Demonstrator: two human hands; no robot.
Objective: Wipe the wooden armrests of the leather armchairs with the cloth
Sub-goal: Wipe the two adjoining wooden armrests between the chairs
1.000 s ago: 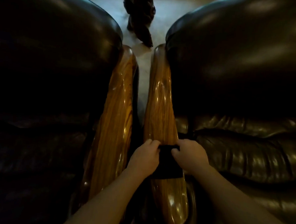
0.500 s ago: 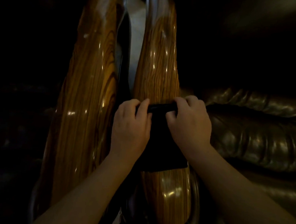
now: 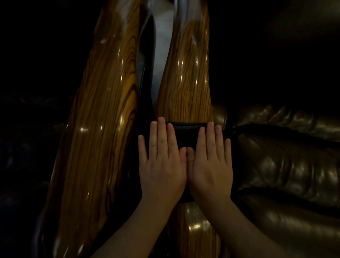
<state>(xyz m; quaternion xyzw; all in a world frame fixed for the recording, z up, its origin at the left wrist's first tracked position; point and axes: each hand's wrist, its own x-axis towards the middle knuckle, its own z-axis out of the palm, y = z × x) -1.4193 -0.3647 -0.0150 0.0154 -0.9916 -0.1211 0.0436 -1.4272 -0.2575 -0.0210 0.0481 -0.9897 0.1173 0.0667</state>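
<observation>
Two hands flat, fingers spread, left hand and right hand side by side with thumbs touching, pressing a dark cloth onto the right wooden armrest, left armrest just beside, leather seat cushion at the right edge.

Left hand and right hand no longer pinching far edge of cloth — fingers now straightened, both palms flat on it, thumbs touching at middle. Hands side by side instead of apart at cloth's corners. Cloth spread flatter across right armrest, wrapping over its sides. View closer than a second ago — chair backs out of frame.
</observation>
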